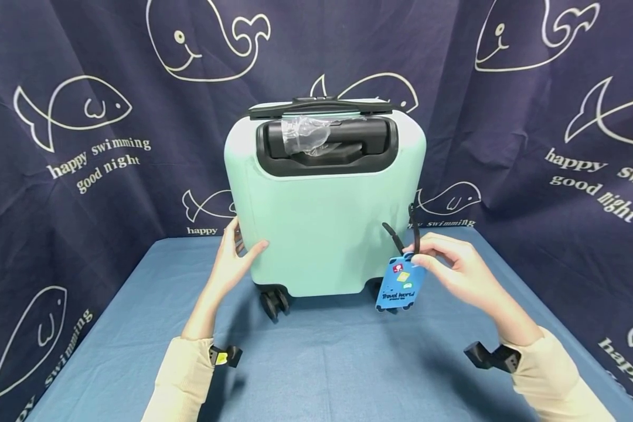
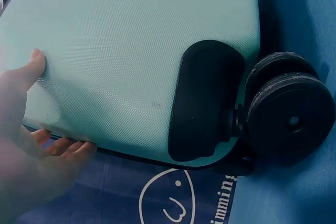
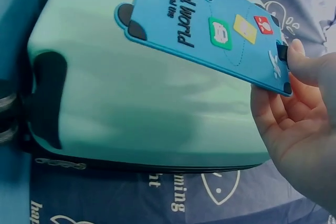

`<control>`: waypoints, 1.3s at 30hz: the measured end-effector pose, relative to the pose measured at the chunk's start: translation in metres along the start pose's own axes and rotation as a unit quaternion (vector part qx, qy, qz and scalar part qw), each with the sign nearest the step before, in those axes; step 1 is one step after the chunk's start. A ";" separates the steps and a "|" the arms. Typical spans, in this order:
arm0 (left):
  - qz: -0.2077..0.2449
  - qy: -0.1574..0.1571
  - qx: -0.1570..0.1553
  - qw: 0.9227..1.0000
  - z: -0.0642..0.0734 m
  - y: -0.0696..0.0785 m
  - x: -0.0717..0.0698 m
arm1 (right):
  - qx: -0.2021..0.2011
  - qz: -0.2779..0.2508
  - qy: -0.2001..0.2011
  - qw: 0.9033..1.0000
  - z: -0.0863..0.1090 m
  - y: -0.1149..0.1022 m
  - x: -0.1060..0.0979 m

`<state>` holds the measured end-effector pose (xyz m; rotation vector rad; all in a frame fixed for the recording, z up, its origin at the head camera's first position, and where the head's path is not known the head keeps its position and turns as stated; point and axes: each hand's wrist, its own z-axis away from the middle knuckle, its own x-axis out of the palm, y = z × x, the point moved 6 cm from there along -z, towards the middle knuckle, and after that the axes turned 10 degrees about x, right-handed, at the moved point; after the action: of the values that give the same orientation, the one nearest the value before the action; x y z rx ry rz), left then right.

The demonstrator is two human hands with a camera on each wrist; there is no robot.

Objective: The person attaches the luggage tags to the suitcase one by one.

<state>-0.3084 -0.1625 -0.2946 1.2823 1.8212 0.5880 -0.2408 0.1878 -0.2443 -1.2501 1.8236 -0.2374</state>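
Note:
A mint-green suitcase [image 1: 322, 228] stands upright on its wheels in the head view. My left hand [image 1: 231, 261] grips its left side. The thumb [image 2: 35, 66] lies on the broad face and the fingers bend round the edge. A blue luggage tag [image 1: 401, 283] with "Travel World" lettering hangs from my right hand [image 1: 456, 269], which pinches its top corner between thumb and fingers. The tag's black strap [image 1: 394, 237] sticks up in two loose ends. In the right wrist view the tag [image 3: 210, 30] overlaps the suitcase face.
Clear plastic wrap [image 1: 306, 135] covers part of the telescopic handle recess, below a black carry handle [image 1: 322, 107]. Blue cloth [image 1: 316, 357] covers the table. A dark curtain [image 1: 111, 217] with white whale and fish drawings hangs behind and at both sides. A black caster wheel [image 2: 294, 119] shows close up.

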 end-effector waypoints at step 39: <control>0.016 -0.004 0.008 1.000 -0.001 -0.003 -0.001 | -0.099 -0.012 0.091 0.991 -0.046 -0.072 -0.026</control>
<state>-0.3102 -0.1639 -0.2960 1.3238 1.8053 0.5867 -0.2253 0.1607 -0.1605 -1.4268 2.0287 -0.1932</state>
